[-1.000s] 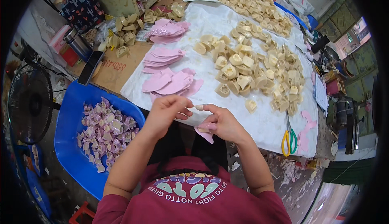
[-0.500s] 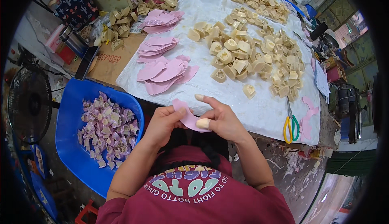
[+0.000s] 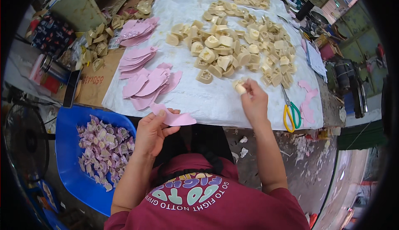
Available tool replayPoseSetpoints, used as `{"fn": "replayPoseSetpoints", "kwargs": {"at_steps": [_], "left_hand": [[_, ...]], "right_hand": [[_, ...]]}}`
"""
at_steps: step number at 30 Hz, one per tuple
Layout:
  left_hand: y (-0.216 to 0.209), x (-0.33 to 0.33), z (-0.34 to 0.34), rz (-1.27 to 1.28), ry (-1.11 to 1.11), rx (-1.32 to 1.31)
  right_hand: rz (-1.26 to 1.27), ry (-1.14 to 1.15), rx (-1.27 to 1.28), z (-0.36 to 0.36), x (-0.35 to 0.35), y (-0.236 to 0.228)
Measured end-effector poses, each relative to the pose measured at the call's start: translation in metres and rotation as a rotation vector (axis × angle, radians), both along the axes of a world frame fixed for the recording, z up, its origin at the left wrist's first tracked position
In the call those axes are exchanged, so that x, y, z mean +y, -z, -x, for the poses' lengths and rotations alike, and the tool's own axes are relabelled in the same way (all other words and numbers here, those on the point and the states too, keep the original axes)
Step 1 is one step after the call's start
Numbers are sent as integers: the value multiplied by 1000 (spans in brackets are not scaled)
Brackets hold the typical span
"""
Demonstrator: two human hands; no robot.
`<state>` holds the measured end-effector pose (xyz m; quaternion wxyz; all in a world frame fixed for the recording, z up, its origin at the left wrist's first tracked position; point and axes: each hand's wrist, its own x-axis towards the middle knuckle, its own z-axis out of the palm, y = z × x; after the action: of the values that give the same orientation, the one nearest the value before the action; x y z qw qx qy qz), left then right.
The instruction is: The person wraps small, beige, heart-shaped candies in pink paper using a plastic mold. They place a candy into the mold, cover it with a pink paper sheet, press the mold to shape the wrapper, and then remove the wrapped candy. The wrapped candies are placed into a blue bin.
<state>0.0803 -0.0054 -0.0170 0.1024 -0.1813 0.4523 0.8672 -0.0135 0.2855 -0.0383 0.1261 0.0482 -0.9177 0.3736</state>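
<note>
piece point(image 3: 179, 119), pink, juts rightward from left grip point(image 3: 151, 133).

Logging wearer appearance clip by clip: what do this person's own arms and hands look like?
Maroon sleeves leave the forearms bare. The left hand and right hand wear no gloves; no watch shows. One right fingertip may have a pale cover; too small to tell.

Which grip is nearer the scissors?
Right. The right grip is just left of the scissors; the left grip, holding a pink piece, is much farther left and closer to the body.
</note>
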Motion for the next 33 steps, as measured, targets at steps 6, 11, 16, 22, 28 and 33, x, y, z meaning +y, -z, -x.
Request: {"fn": "replayPoseSetpoints", "kwargs": {"at_steps": [6,11,16,22,28,33], "left_hand": [[13,3,12,-177,-54,2],[7,3,16,-136,-109,-45],[12,17,27,-238,-127,10],[5,13,28,-228,-167,38],[7,18,25,-310,-133,67],[-16,14,19,-339,-5,130]], "right_hand": [[-236,31,334,15,7,37],[340,-141,53,-35,-54,-12],[121,-581,18,-73,-126,-41],[234,-720,16,-65,-127,-30],[1159,-605,-483,-45,-124,-54],[1286,-415,-620,-20,-118,-54]]}}
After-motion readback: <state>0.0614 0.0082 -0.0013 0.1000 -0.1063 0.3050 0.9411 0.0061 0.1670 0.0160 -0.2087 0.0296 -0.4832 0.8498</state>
